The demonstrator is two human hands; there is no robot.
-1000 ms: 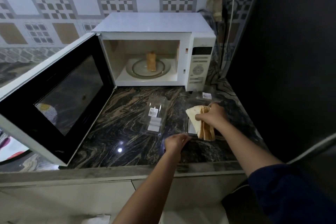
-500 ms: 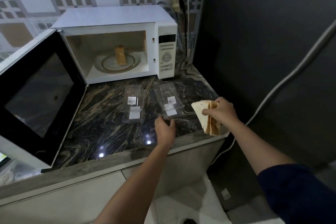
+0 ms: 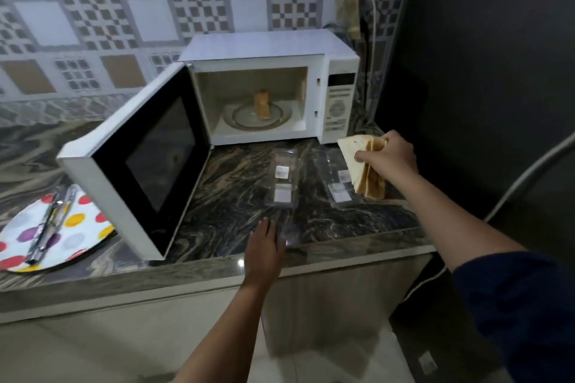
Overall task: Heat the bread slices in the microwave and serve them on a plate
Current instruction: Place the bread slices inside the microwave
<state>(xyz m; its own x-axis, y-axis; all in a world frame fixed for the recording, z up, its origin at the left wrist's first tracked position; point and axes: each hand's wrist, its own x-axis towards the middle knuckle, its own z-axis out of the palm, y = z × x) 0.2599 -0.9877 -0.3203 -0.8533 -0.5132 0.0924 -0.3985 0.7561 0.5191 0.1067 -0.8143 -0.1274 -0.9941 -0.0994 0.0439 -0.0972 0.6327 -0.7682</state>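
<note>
A white microwave (image 3: 270, 47) stands at the back of the dark marble counter with its door (image 3: 146, 162) swung wide open to the left. One bread slice (image 3: 262, 104) stands upright on the glass turntable inside. My right hand (image 3: 387, 158) is shut on a bundle of bread slices (image 3: 361, 165), held above the counter's right end. My left hand (image 3: 264, 246) lies flat near the counter's front edge, holding nothing. A white plate with coloured dots (image 3: 71, 224) sits at the far left.
Two clear plastic packets (image 3: 283, 179) (image 3: 337, 180) lie on the counter (image 3: 236, 183) in front of the microwave. Metal tongs (image 3: 49, 224) rest across the dotted plate. A power cord (image 3: 373, 50) runs down the tiled wall; a dark wall stands at the right.
My right hand has lifted the bread slices up and toward the microwave's right side. My left hand has let go of the right packet and flattened. The view swung left, showing the plate.
</note>
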